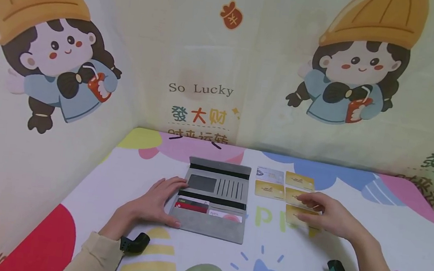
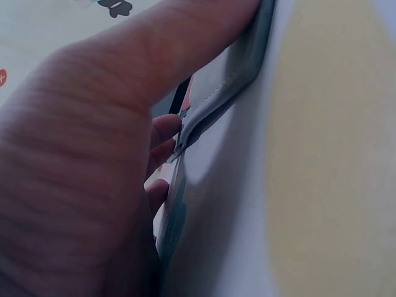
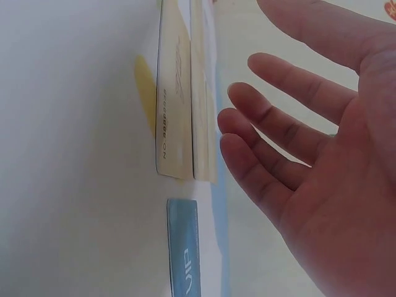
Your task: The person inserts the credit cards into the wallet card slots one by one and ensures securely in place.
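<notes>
Grey wallet (image 1: 206, 229) is laid open and flat on a patterned tablecloth (image 1: 124, 174), in front of the person and left of the loose cards. Its far flap is tilted up. A dark window and a row of slits are seen in the middle panel. In the near pocket, a dark card (image 1: 193, 201) and a red card (image 1: 191, 207) are seated at left, overlapping, and a pink-and-white card (image 1: 225, 216) at right; their lower parts are covered by the pocket.

The wallet's left edge is touched by the left hand (image 1: 149, 203): fingers extended at the middle panel, thumb stretched along the near corner.

To the right, a silver card (image 1: 270, 175) and four gold cards (image 1: 269, 190) are set out in two columns, faces up. The lower two of the right column are partly covered, in the head view, by the right hand (image 1: 338, 218). Its fingers are spread and lightly bent, with nothing held; in the right wrist view they are seen clear of the cards. In that view a blue card (image 3: 184, 247) is also recorded, just beside the gold ones.

A dark device (image 1: 135, 243) is worn on each wrist.
</notes>
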The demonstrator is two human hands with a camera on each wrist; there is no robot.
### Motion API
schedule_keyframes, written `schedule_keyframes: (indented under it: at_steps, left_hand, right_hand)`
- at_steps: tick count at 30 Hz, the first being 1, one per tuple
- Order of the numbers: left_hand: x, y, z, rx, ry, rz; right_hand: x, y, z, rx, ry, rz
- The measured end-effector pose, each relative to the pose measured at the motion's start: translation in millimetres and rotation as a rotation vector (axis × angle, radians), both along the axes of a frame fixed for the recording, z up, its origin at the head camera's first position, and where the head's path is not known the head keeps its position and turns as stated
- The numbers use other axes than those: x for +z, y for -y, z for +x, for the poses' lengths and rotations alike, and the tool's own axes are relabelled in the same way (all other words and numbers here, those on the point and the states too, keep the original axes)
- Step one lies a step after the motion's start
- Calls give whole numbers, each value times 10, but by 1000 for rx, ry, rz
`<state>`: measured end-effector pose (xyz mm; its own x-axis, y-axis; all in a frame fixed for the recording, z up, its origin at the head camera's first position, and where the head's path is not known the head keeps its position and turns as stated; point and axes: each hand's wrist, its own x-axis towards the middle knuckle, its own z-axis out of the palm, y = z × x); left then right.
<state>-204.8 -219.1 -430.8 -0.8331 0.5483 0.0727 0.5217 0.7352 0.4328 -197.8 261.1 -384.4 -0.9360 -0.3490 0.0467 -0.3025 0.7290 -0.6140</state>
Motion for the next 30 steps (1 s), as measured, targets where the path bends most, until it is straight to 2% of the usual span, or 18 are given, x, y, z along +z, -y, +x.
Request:
schedule_keyframes:
  at_steps: [10,18,30]
  left_hand:
    - [17,5,11,1,4,17]
    - [13,1,4,-5,-5,23]
    - [2,1,0,-2,-9,17]
  right_hand:
    - [-3,4,-5,-20,27,13]
    - [-58,-23,-13,11,23,30]
    - [-118,-37,-23,13,41,100]
